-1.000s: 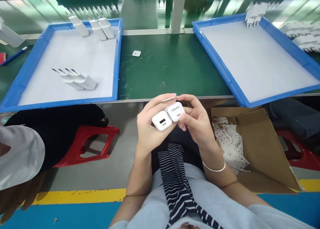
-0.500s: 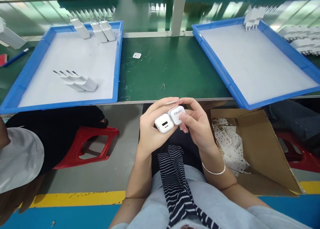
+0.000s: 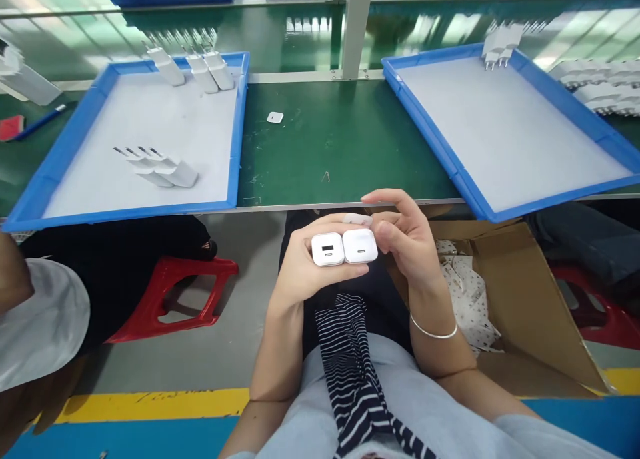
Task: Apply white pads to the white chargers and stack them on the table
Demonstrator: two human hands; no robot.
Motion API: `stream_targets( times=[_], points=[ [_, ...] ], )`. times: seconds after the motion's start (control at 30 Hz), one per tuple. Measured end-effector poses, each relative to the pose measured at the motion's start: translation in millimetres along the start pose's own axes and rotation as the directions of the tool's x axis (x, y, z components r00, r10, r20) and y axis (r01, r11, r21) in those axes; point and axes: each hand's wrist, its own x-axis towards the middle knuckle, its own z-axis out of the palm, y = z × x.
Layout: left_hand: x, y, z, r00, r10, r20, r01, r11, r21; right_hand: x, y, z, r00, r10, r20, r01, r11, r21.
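Note:
Two white chargers are side by side in my left hand [image 3: 300,265], their port ends facing up. The left charger [image 3: 328,249] shows a wide dark port and a small slot; the right charger [image 3: 360,245] shows one small slot. My right hand [image 3: 410,235] is beside the right charger, its thumb and forefinger bent near the charger's edge; whether something small is between its fingers is hidden. A small white cover [image 3: 275,117] with a slot lies on the green table [image 3: 340,145].
A blue-rimmed tray [image 3: 233,172] at left holds several white chargers; another tray [image 3: 440,145] at right has chargers at its back edge. A cardboard box [image 3: 535,299] with patterned scraps is at my right. A person [image 3: 40,312] sits at left beside a red stool [image 3: 190,292].
The two chargers have turned level. My right thumb has come off the right charger's face, and my right hand has moved a little to the right. That face now shows no lettering.

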Motion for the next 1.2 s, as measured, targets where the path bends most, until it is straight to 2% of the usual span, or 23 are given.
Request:
stream_targets(
  times=[0.1, 0.2, 0.27, 0.4, 0.47, 0.67, 0.77, 0.83, 0.93, 1.07, 1.13, 1.2],
  points=[
    [-1, 3, 2.0, 0.998, -0.045, 0.033, 0.044, 0.998, 0.050, 3, -1, 1, 0.995, -0.022, -0.096, 0.011, 0.994, -0.112],
    [-1, 6, 2.7, 0.993, -0.066, 0.094, 0.062, 0.997, 0.045, 4, -1, 1, 0.959, -0.130, -0.251, 0.069, 0.970, -0.235],
    [-1, 6, 2.0, 0.992, -0.083, 0.098, 0.082, 0.997, 0.010, 4, -1, 0, 0.944, -0.197, -0.267, 0.110, 0.945, -0.309],
    [-1, 0, 1.3, 0.989, -0.147, 0.024, 0.148, 0.988, -0.037, 1, -2, -1, 0.935, -0.289, -0.206, 0.172, 0.876, -0.450],
    [-1, -3, 2.1, 0.986, -0.164, 0.005, 0.164, 0.985, -0.048, -1, -3, -2, 0.945, -0.281, -0.169, 0.173, 0.865, -0.471],
    [0, -6, 2.4, 0.988, -0.154, -0.029, 0.151, 0.985, -0.082, -3, -5, -2, 0.994, -0.099, -0.055, 0.078, 0.953, -0.292],
    [0, -5, 0.1, 0.982, -0.189, -0.029, 0.185, 0.976, -0.114, -2, -4, -3, 0.987, -0.114, -0.112, 0.093, 0.980, -0.175],
    [0, -3, -1.6, 0.973, -0.227, -0.048, 0.220, 0.968, -0.120, -2, -4, -5, 0.974, -0.153, -0.165, 0.126, 0.979, -0.163],
    [-1, -2, -3.6, 0.960, -0.273, -0.059, 0.264, 0.956, -0.132, -3, -6, -9, 0.972, -0.186, -0.143, 0.145, 0.955, -0.257],
    [-1, -1, -3.4, 0.954, -0.301, -0.001, 0.296, 0.938, -0.178, -4, -10, -15, 0.971, -0.239, 0.023, 0.219, 0.842, -0.492],
    [-1, -2, -1.3, 0.954, -0.300, 0.018, 0.299, 0.937, -0.180, -3, -9, -15, 0.963, -0.255, 0.083, 0.258, 0.796, -0.548],
    [0, -3, 1.4, 0.955, -0.297, 0.011, 0.293, 0.938, -0.183, -3, -7, -13, 0.964, -0.261, 0.046, 0.245, 0.811, -0.531]
  ],
)
